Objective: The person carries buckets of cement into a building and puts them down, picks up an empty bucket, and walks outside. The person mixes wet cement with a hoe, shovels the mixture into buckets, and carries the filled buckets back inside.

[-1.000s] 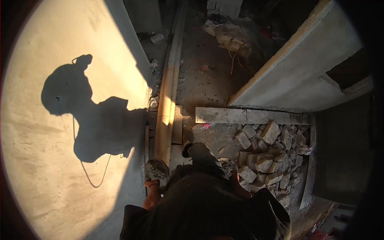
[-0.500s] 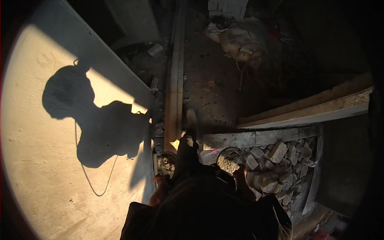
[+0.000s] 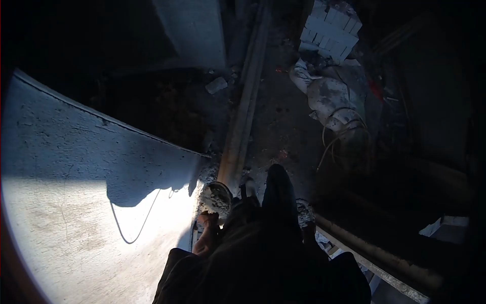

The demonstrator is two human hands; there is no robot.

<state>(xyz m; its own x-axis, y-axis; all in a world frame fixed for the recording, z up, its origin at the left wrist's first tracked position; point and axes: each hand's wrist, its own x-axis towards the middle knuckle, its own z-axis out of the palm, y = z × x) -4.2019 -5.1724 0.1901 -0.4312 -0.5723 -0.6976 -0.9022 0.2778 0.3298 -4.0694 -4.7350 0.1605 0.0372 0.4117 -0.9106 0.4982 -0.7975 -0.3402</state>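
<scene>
My left hand [image 3: 206, 234] is low at centre-left, fingers curled closed at the near side of a round bucket [image 3: 217, 195] filled with a grey, lumpy mix like mortar. My right hand [image 3: 308, 234] hangs on the other side of my body, mostly in shadow. It is closed at the near side of a second bucket [image 3: 305, 210] with similar grey contents, partly hidden by my leg. How the fingers grip each bucket, by rim or handle, is too dark to make out. Between the two, my dark-clothed leg [image 3: 279, 190] is stepping forward.
A pale wall [image 3: 66, 218] in bright sun stands close on my left. A long plank or beam [image 3: 245, 96] runs ahead along the dark floor. Stacked pale blocks [image 3: 331, 28] and sacks with a hose [image 3: 331, 99] lie ahead right. A ledge [image 3: 374, 268] runs along my right.
I have stepped forward, with both buckets moving along. The brick rubble on the right has gone out of sight behind a ledge, and the sacks and blocks appear nearer.
</scene>
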